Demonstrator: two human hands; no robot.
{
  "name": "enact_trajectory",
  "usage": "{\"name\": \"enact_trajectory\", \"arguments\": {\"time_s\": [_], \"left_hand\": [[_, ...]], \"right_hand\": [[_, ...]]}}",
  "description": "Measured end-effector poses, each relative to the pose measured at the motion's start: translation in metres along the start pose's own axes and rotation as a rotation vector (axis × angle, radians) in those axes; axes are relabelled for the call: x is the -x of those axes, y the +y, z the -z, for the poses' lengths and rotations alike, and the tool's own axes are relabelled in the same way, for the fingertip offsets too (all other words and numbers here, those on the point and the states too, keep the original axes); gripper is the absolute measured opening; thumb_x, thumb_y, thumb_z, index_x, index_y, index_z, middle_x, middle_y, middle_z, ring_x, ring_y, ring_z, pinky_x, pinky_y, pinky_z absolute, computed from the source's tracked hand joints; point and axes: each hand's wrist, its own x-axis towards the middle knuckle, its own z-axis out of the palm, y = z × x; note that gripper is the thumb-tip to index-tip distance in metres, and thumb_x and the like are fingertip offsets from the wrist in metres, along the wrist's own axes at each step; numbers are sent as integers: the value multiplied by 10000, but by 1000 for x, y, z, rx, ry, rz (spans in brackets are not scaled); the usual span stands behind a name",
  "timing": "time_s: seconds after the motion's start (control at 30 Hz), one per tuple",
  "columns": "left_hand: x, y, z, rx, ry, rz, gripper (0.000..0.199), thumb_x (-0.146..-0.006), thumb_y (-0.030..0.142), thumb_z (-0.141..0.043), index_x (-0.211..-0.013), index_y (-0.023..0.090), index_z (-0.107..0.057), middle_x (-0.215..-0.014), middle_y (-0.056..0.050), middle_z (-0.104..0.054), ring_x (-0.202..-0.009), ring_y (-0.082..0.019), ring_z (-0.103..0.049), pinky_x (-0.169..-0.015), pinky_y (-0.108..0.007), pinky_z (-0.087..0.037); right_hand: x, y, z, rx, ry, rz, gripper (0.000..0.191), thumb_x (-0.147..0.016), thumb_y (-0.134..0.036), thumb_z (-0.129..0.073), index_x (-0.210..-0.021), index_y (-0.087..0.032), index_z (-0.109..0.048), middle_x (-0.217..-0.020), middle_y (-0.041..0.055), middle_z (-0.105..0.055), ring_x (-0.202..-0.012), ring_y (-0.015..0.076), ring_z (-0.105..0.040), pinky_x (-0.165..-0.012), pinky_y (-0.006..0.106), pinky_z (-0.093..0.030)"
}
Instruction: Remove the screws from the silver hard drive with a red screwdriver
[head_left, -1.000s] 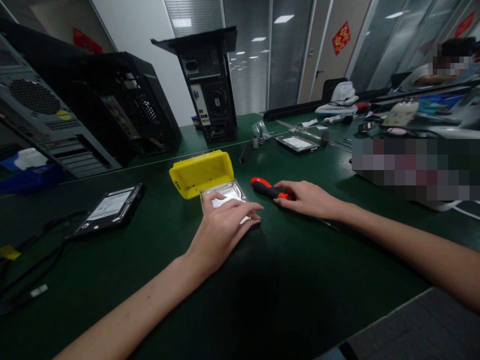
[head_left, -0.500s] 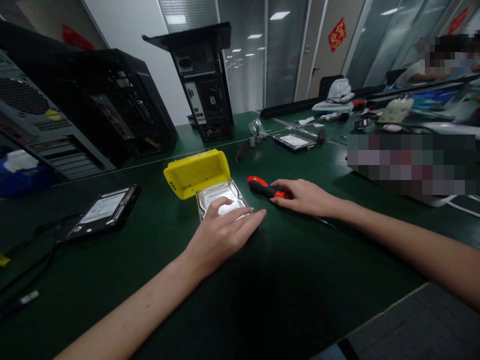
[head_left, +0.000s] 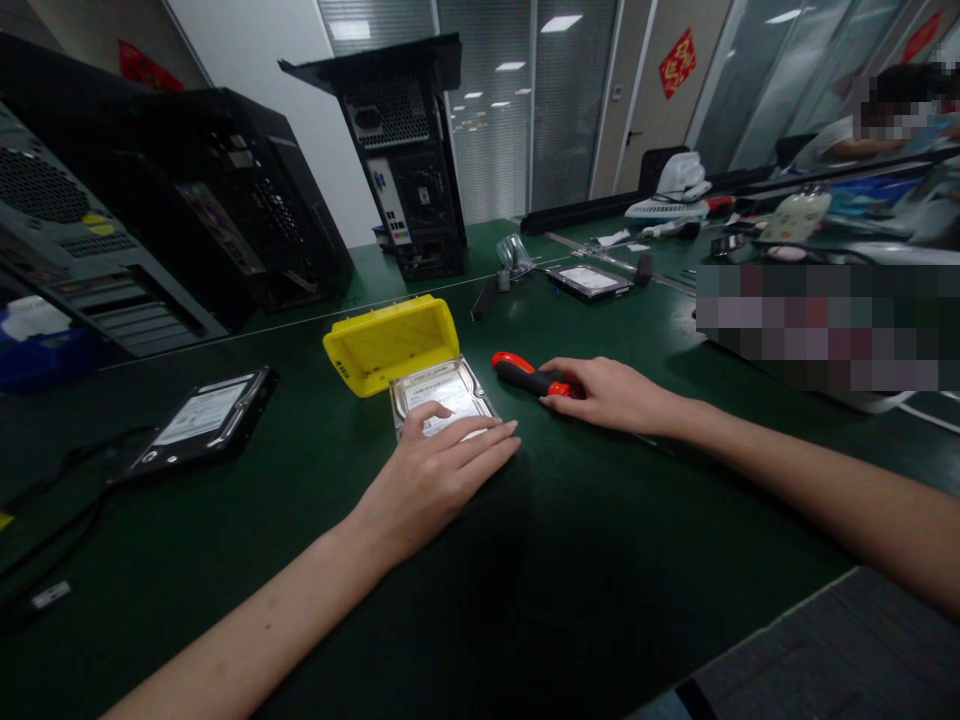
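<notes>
Left hand (head_left: 431, 470) lies unclenched over silver drive (head_left: 444, 386); right hand (head_left: 611, 393) grips red-black screwdriver (head_left: 528, 378).

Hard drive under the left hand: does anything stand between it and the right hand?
Yes, the screwdriver: its handle juts from the right hand toward the hard drive. The left hand also covers the drive's near part and reaches past its right edge.

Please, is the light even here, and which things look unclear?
Head view: uneven; the green table darkens toward the wearer. Head view: mosaic blocks hide patches at right. Head view: print on the hard drive by the left hand is unreadable.
</notes>
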Motion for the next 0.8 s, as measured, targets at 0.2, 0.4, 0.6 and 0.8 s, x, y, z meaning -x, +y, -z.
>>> {"name": "enact_trajectory", "arguments": {"time_s": [0.2, 0.4, 0.6, 0.8], "left_hand": [[0, -1, -2, -83, 32, -66, 303, -947, 108, -362, -1146, 177, -579, -1160, -43, -662, -1074, -170, -596, -898, -365, -312], [2, -1, -2, -161, 61, -131, 322, -946, 92, -348, -1160, 174, -573, -1182, -52, -649, -1096, -169, -587, -889, -359, -354], [1, 0, -3, -113, 56, -115, 312, -958, 90, -334, -1162, 152, -561, -1206, -68, -631, -1130, -176, -571, -892, -355, -339], [3, 1, -4, -19, 34, -52, 315, -962, 100, -327, -1179, 154, -549, -1202, -70, -634, -1127, -175, -572, -895, -363, -315]], "right_hand": [[0, -1, -1, 11, 8, 3, 503, -837, -467, -460, -1255, -193, -510, -875, 79, -670, -674, 183, -596, -573, 256, -380], [1, 0, -1, 10, 9, 22, 501, -843, -461, -457, -1253, -177, -511, -865, 83, -670, -668, 178, -596, -581, 256, -388], [0, 1, 0, 4, 6, 30, 500, -844, -464, -453, -1250, -179, -513, -869, 83, -668, -672, 180, -595, -581, 258, -388], [0, 0, 0, 4, -2, 25, 513, -841, -465, -459, -1262, -176, -505, -875, 87, -668, -673, 179, -594, -578, 257, -387]]}}
